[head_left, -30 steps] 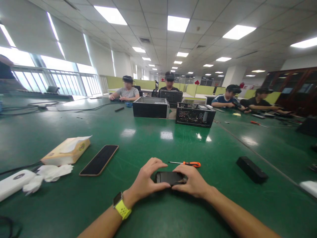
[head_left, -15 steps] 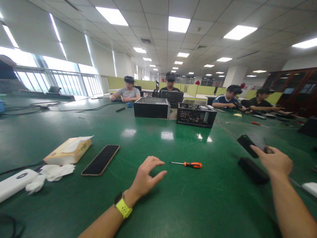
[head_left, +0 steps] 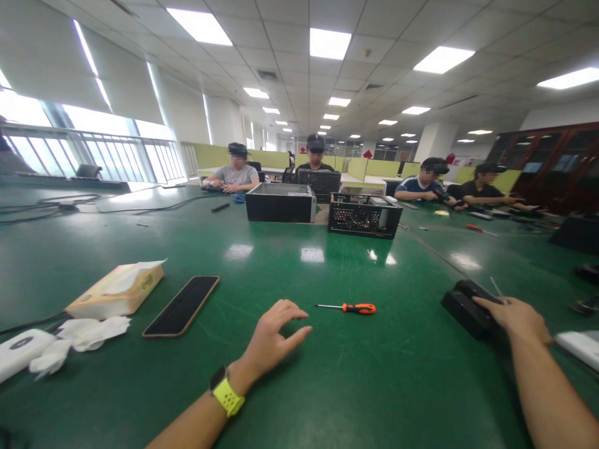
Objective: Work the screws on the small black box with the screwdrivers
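My left hand (head_left: 274,337), with a lime watch strap on the wrist, hovers low over the green table with fingers apart and nothing in it. Just to its right lies an orange-and-black screwdriver (head_left: 359,308), its shaft pointing left. At the right, my right hand (head_left: 523,324) grips a flat black block (head_left: 473,290) by its near end. That block is down against another black block (head_left: 463,315) on the table; whether it rests on it or beside it I cannot tell. A thin light strip sticks up by my right fingers.
Left of me lie a phone (head_left: 182,305), a tissue pack (head_left: 116,290), crumpled tissues (head_left: 88,333) and a white device (head_left: 23,352). Ahead stand a black computer case (head_left: 281,206) and an open metal chassis (head_left: 364,216). Several people sit across the table. A white object (head_left: 580,347) is far right.
My right hand has lowered the black block from above to the other black block. My left hand stays nearly in place, and the view has shifted slightly right.
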Demonstrator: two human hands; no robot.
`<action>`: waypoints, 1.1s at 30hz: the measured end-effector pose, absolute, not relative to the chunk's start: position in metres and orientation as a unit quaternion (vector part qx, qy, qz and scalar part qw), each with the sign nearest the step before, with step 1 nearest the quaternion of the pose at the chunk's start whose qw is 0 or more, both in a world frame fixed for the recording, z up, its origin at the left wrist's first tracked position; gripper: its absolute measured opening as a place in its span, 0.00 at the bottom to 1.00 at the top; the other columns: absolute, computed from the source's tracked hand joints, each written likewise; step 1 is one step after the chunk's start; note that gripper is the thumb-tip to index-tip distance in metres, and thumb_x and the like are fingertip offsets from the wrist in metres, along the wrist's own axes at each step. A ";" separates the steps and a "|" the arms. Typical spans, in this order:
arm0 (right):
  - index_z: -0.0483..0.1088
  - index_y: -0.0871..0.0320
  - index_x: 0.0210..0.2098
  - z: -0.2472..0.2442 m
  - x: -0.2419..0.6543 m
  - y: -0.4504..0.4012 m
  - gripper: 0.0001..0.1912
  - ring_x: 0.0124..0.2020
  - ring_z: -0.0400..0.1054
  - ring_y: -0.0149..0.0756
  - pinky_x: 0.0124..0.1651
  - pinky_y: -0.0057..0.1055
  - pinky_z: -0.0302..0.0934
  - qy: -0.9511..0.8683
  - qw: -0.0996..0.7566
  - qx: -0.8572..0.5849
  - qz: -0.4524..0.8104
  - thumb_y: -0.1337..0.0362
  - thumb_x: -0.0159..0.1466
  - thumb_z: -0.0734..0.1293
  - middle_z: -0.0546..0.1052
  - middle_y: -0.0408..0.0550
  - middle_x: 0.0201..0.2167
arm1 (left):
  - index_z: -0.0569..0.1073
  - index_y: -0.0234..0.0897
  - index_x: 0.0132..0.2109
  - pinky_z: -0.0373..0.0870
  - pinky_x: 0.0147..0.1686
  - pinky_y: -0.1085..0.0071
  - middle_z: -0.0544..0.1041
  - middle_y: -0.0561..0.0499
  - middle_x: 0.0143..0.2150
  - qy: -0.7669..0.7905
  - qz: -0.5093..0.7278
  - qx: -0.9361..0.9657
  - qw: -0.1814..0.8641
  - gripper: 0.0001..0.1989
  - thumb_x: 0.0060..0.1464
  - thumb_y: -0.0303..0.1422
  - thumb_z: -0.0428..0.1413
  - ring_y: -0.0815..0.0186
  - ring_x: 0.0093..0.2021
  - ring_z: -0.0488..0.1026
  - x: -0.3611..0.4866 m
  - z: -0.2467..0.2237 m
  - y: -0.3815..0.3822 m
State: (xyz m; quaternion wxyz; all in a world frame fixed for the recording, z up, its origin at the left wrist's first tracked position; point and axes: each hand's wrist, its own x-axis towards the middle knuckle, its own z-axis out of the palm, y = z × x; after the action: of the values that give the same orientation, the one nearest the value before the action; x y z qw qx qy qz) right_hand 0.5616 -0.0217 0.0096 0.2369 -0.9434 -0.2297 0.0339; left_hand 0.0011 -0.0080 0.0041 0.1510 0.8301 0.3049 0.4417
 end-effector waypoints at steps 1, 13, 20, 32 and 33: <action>0.72 0.57 0.56 0.011 0.561 -0.022 0.43 0.51 0.68 0.68 0.35 0.51 0.58 -0.229 0.237 -0.944 0.035 0.38 0.49 0.69 0.72 0.79 0.51 | 0.76 0.36 0.42 0.70 0.42 0.64 0.76 0.48 0.38 0.305 0.440 0.831 0.153 0.06 0.57 0.31 0.60 0.61 0.40 0.73 0.001 0.004 -0.008; 0.73 0.55 0.56 0.013 0.559 -0.019 0.40 0.50 0.69 0.69 0.31 0.47 0.58 -0.238 0.242 -0.940 0.023 0.37 0.51 0.67 0.72 0.73 0.53 | 0.77 0.37 0.41 0.71 0.41 0.65 0.75 0.48 0.38 0.313 0.425 0.835 0.154 0.05 0.56 0.31 0.60 0.62 0.39 0.73 0.002 0.002 -0.007; 0.75 0.54 0.52 0.015 0.561 -0.019 0.35 0.49 0.70 0.68 0.29 0.46 0.57 -0.239 0.234 -0.942 0.017 0.40 0.52 0.68 0.74 0.73 0.51 | 0.77 0.38 0.40 0.71 0.41 0.65 0.75 0.48 0.38 0.312 0.417 0.840 0.153 0.04 0.57 0.31 0.60 0.62 0.39 0.73 0.001 -0.001 -0.006; 0.73 0.61 0.54 0.047 0.522 -0.021 0.41 0.50 0.68 0.71 0.36 0.51 0.59 -0.356 0.135 -0.922 0.064 0.36 0.53 0.65 0.71 0.77 0.51 | 0.77 0.38 0.39 0.72 0.40 0.66 0.76 0.48 0.37 0.317 0.413 0.840 0.155 0.04 0.57 0.32 0.59 0.62 0.39 0.73 0.002 0.000 -0.007; 0.75 0.63 0.51 0.048 0.517 -0.019 0.38 0.47 0.70 0.69 0.36 0.50 0.59 -0.381 0.116 -0.914 0.080 0.38 0.54 0.66 0.73 0.78 0.48 | 0.77 0.37 0.39 0.72 0.40 0.66 0.76 0.48 0.37 0.315 0.412 0.840 0.157 0.04 0.57 0.32 0.59 0.62 0.39 0.73 0.002 0.000 -0.007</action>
State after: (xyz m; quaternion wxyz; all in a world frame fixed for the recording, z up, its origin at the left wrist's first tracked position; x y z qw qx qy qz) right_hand 0.5168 -0.0195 0.0482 0.1163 -0.9136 -0.3814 0.0796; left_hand 0.0021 -0.0067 0.0002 0.1569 0.8403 0.3154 0.4122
